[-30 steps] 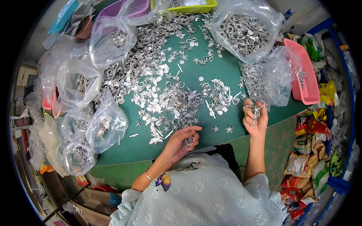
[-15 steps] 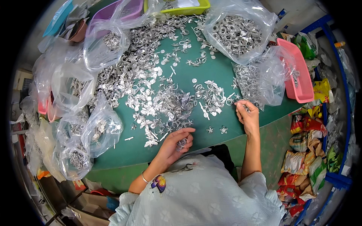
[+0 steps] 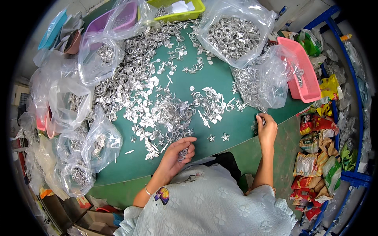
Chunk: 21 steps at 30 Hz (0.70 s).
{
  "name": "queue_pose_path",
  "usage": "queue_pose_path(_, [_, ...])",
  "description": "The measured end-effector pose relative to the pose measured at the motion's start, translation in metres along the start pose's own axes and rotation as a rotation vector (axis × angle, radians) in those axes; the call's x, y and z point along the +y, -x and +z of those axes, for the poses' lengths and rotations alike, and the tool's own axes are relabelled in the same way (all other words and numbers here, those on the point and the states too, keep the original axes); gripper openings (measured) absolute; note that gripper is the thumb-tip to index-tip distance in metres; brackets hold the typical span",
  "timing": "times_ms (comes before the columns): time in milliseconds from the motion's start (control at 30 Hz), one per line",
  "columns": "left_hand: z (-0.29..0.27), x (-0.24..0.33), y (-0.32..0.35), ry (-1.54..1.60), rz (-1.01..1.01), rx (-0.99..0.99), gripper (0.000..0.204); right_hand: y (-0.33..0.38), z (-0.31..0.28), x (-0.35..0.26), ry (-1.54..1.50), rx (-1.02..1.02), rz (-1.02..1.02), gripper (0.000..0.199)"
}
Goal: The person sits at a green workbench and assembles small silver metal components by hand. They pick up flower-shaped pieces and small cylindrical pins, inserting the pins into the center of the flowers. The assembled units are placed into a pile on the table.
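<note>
My left hand is by the table's front edge, fingers curled around several silver ring-shaped pieces, its index finger stretched out. Over the right front edge of the table, my right hand pinches small silver pieces; their exact shape is too small to make out. Between the hands lie two flower-shaped silver pieces. Just beyond my left hand is a heap of loose silver pieces, rings and flowers among them. A smaller group of flat and flower-shaped pieces sits to its right.
Clear bags of silver pieces stand at the far right, right and left. A pink basket rests at the right edge. Purple and yellow-green baskets line the back of the green table. Blue shelving rises at the right.
My right hand has moved right and nearer, away from the small flower pieces beside the right-hand bag, which now show uncovered. My left hand keeps its grip; the whole view has shifted slightly.
</note>
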<state>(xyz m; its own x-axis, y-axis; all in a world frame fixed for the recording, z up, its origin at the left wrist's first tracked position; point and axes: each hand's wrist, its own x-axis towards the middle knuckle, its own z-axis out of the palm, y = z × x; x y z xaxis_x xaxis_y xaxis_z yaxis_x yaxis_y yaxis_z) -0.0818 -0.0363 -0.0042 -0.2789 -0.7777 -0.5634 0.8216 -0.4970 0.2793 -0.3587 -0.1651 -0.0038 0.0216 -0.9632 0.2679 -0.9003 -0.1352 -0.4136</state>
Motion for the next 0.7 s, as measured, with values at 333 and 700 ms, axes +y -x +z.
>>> queue_pose_path(333, [0.0, -0.001, 0.003, 0.001, -0.012, 0.0, 0.022, -0.004, 0.018, -0.043, -2.334, -0.744, 0.718, 0.02])
queue_pose_path(700, [-0.003, 0.002, 0.003, 0.017, -0.001, 0.014, 0.024, -0.005, 0.025, -0.079, -2.306, -0.703, 1.284, 0.023])
